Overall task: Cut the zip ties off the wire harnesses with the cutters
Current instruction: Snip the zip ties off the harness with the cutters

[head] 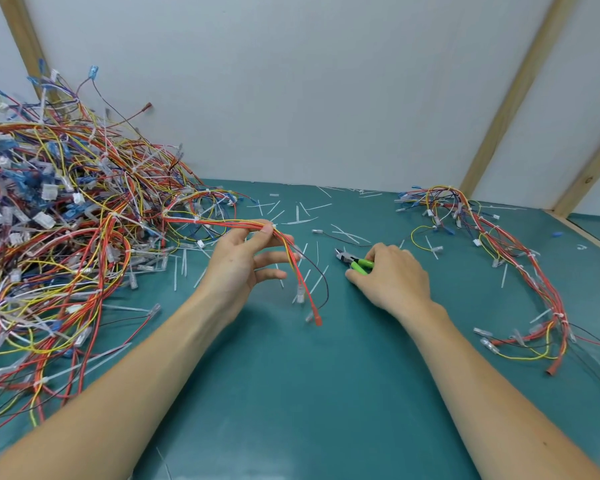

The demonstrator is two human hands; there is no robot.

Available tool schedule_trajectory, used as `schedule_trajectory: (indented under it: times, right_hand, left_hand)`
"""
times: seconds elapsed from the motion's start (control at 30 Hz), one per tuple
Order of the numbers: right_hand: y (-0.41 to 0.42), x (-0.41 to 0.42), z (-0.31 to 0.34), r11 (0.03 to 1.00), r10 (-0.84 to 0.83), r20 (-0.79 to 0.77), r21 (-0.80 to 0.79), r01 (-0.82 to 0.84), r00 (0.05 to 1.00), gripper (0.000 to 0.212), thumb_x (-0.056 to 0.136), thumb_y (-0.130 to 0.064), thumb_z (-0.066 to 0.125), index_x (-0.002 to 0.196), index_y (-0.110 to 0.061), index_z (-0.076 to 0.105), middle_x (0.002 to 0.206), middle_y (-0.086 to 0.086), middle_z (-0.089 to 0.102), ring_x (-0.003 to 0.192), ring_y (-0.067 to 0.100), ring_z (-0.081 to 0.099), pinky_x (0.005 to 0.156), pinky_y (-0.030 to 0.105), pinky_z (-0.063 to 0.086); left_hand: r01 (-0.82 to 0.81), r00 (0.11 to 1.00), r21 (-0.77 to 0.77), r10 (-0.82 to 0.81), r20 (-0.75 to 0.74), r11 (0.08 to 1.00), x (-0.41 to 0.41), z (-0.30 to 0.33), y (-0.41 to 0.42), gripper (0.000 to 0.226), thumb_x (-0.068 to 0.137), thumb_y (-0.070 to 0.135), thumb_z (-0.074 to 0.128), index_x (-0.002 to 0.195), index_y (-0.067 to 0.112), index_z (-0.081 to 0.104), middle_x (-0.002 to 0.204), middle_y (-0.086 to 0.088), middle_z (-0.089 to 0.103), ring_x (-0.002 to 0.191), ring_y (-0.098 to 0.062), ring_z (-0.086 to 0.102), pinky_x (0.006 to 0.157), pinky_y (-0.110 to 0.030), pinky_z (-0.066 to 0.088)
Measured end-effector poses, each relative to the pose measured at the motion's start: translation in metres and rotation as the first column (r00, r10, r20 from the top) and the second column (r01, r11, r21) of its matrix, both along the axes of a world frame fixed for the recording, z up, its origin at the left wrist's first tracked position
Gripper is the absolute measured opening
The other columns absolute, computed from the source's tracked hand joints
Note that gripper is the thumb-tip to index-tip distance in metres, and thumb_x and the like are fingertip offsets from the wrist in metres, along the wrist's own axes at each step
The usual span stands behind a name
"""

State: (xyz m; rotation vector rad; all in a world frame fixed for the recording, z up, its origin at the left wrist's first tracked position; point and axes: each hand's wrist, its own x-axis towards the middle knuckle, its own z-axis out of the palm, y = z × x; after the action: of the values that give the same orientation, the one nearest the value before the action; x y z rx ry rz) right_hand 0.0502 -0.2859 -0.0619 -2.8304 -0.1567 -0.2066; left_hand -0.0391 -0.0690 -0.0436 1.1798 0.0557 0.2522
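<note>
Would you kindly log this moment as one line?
left hand: pinches harness | right hand: grips cutters on mat | cut: pending

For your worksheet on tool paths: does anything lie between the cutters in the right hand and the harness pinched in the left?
Nothing solid. Only cut zip-tie scraps lie flat on the mat between the cutters and the harness.

One head-worn wide-angle cam, looks fwd and down from just above the green tabletop; close range, both forearms enter from bottom edge, white wall behind.
</note>
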Motion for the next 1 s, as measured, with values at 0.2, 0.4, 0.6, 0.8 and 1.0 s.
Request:
schedule_trajectory:
  times: [0.2,0.4,0.6,0.8,1.0]
  right_hand:
    - [0.003,-0.007,0.008,0.999,0.038,0.024,0.032,-0.039,0.999,0.046,0.090,-0.060,0.064,0.121,-0.027,0.067,0.125,-0.004,0.064,0.126,0.024,0.053,0.097,0.040,0.042]
    - [0.026,-0.030,0.036,0.484,0.578,0.081,0.767,-0.422,0.812,0.027,0.094,-0.047,0.068,0.095,-0.022,0.077,0.091,-0.004,0.080,0.090,0.013,0.076,0.089,0.028,0.057]
    - [0.033,-0.035,0.031,0.457,0.639,-0.031,0.819,-0.348,0.768,0.019,0.092,-0.008,0.076,0.108,-0.015,0.071,0.093,-0.003,0.077,0.080,0.019,0.076,0.079,0.044,0.063]
    - [0.029,-0.039,0.036,0.467,0.710,-0.198,0.851,-0.241,0.676,0.022,0.104,-0.028,0.059,0.095,-0.015,0.073,0.087,0.005,0.079,0.086,0.015,0.074,0.083,0.032,0.057]
    - [0.018,-0.038,0.044,0.231,0.835,-0.248,0.968,0.096,0.492,0.019,0.096,-0.034,0.059,0.089,-0.019,0.068,0.098,0.008,0.078,0.091,0.023,0.078,0.070,0.032,0.063]
  left_hand:
    - [0.022,1.000,0.161,-0.020,-0.011,0.987,-0.004,-0.003,-0.008,0.007,0.100,0.023,0.060,0.103,0.016,0.059,0.099,-0.013,0.077,0.080,-0.027,0.076,0.051,-0.029,0.058]
    - [-0.179,0.983,0.324,0.156,0.096,0.929,-0.006,-0.001,-0.014,0.006,0.094,0.014,0.068,0.093,0.008,0.068,0.085,-0.004,0.079,0.072,-0.024,0.077,0.046,-0.026,0.054]
    - [-0.316,0.948,0.312,0.284,0.144,0.896,-0.004,0.000,-0.011,0.002,0.090,0.020,0.075,0.089,0.018,0.074,0.081,0.000,0.078,0.060,-0.017,0.071,0.043,-0.024,0.047]
    - [-0.289,0.956,0.251,0.269,0.114,0.924,-0.004,0.001,-0.009,0.007,0.091,0.026,0.074,0.089,0.019,0.074,0.086,-0.003,0.078,0.064,-0.019,0.073,0.045,-0.023,0.048]
    - [-0.335,0.942,0.088,0.333,0.034,0.938,-0.004,0.007,-0.002,0.026,0.096,0.042,0.063,0.089,0.019,0.072,0.088,-0.001,0.078,0.068,-0.012,0.072,0.045,-0.020,0.048]
